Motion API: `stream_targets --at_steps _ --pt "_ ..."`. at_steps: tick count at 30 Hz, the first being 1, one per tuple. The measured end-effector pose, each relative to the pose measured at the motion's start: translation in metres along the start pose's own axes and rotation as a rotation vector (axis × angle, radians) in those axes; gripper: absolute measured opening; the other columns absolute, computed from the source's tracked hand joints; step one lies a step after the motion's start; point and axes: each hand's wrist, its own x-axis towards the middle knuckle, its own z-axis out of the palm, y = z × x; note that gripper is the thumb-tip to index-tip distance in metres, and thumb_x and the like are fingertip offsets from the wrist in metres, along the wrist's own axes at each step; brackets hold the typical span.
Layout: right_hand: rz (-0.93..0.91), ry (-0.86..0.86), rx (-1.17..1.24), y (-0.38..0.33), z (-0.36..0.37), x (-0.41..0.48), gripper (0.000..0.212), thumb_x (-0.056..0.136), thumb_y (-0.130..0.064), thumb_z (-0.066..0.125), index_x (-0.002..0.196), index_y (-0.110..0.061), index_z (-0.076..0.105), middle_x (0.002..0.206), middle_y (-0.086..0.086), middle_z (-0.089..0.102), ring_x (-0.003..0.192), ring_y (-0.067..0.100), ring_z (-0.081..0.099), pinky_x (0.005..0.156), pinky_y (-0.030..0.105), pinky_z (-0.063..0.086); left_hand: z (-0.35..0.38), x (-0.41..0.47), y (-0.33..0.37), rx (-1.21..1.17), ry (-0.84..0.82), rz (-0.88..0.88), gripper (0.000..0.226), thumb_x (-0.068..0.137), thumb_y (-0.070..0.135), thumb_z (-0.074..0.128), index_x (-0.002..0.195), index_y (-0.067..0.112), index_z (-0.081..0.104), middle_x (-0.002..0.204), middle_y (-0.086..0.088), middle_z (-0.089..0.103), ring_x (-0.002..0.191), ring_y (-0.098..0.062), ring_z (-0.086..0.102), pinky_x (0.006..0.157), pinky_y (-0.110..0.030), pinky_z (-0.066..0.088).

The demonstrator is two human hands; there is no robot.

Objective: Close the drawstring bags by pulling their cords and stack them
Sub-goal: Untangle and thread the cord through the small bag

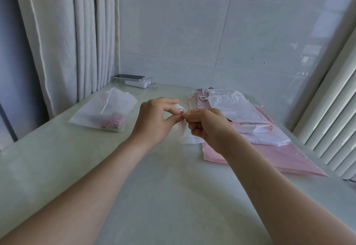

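White bag [185, 136]: fingers [174, 119] of my left hand [154, 121] and right hand [209, 127] pinched on its cord [184, 111], to cinch the mouth.

White translucent bag [105, 109], pink bag [269, 158], pale green table [163, 187].

table [163, 183]: bags [107, 109], phone [129, 76], power bank [137, 83]
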Motion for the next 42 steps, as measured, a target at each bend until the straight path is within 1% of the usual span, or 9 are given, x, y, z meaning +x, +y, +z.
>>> stream_targets --at_steps 3,9,15,18,21,25,30,38,42 --pt "-0.013 0.017 -0.041 0.0 -0.001 0.001 0.009 0.088 -0.002 0.072 0.086 0.003 0.078 0.082 0.012 0.05 0.075 0.023 0.041 0.065 0.033 0.034 0.0 0.001 -0.001 0.016 0.018 0.044 0.005 0.085 0.027 0.086 0.09 0.025 0.085 0.11 0.009 0.077 0.1 0.002 0.067 0.086 -0.004 0.041" --pt "-0.133 0.074 -0.246 -0.001 0.001 0.0 0.007 0.087 -0.008 0.078 0.091 -0.004 0.081 0.068 0.003 0.063 0.062 0.013 0.052 0.065 0.028 0.044 0.003 -0.002 0.009 0.211 -0.089 -0.056 0.018 0.093 0.036 0.064 0.077 0.029 0.061 0.109 0.01 0.057 0.108 -0.014 0.055 0.099 -0.037 0.038" --pt "-0.218 0.193 -0.32 0.0 0.0 0.001 0.009 0.088 -0.014 0.079 0.079 -0.016 0.082 0.063 -0.004 0.064 0.06 0.009 0.052 0.066 0.028 0.045 -0.007 0.006 0.015 -0.07 -0.065 -0.344 0.048 0.078 0.039 0.032 0.078 -0.002 0.057 0.104 -0.004 0.055 0.098 -0.029 0.053 0.093 -0.043 0.041" --pt "-0.221 0.233 -0.326 0.002 -0.002 0.003 0.007 0.087 -0.017 0.08 0.081 -0.018 0.083 0.066 -0.003 0.067 0.061 0.01 0.054 0.067 0.028 0.048 -0.013 0.007 0.017 -0.198 -0.041 -0.451 0.032 0.072 0.036 0.036 0.059 0.012 0.053 0.076 -0.008 0.059 0.074 -0.026 0.048 0.069 -0.037 0.034" --pt "-0.22 0.203 -0.305 0.004 -0.002 0.003 0.004 0.087 -0.014 0.081 0.083 -0.015 0.082 0.066 -0.001 0.067 0.059 0.009 0.054 0.068 0.029 0.048 -0.015 0.009 0.015 -0.301 -0.085 -0.55 0.031 0.078 0.03 0.039 0.053 0.017 0.051 0.065 -0.008 0.069 0.07 -0.029 0.061 0.073 -0.038 0.041" --pt "-0.223 0.105 -0.311 0.004 -0.003 0.0 0.002 0.087 -0.014 0.081 0.087 -0.014 0.083 0.072 0.007 0.068 0.063 0.011 0.057 0.07 0.032 0.049 -0.014 0.01 0.018 -0.544 -0.218 -0.686 0.026 0.087 0.025 0.041 0.062 0.021 0.036 0.059 -0.002 0.035 0.057 -0.024 0.034 0.067 -0.038 0.043" --pt "-0.251 0.005 -0.293 0.004 -0.008 -0.001 0.01 0.088 -0.016 0.083 0.098 -0.013 0.083 0.089 0.022 0.075 0.069 0.013 0.06 0.07 0.029 0.051 -0.01 0.008 0.013 -0.347 -0.181 -0.609 0.037 0.093 0.035 0.061 0.069 0.017 0.04 0.062 0.001 0.023 0.053 -0.021 0.021 0.052 -0.029 0.023" --pt "-0.281 0.051 -0.261 0.007 -0.023 0.004 0.013 0.091 -0.009 0.079 0.103 -0.014 0.08 0.084 0.008 0.075 0.076 0.016 0.067 0.078 0.031 0.056 -0.012 0.008 0.009 -0.237 -0.05 -0.52 0.041 0.089 0.016 0.054 0.063 0.024 0.022 0.059 0.001 0.018 0.052 -0.018 0.016 0.048 -0.026 0.014" --pt "-0.342 0.127 -0.532 0.008 -0.019 0.007 0.011 0.093 -0.014 0.075 0.101 -0.017 0.082 0.081 -0.002 0.078 0.066 0.005 0.063 0.071 0.022 0.054 -0.012 0.007 0.011 -0.216 -0.044 -0.499 0.042 0.088 0.016 0.055 0.063 0.023 0.022 0.061 -0.001 0.018 0.052 -0.018 0.017 0.048 -0.027 0.014"
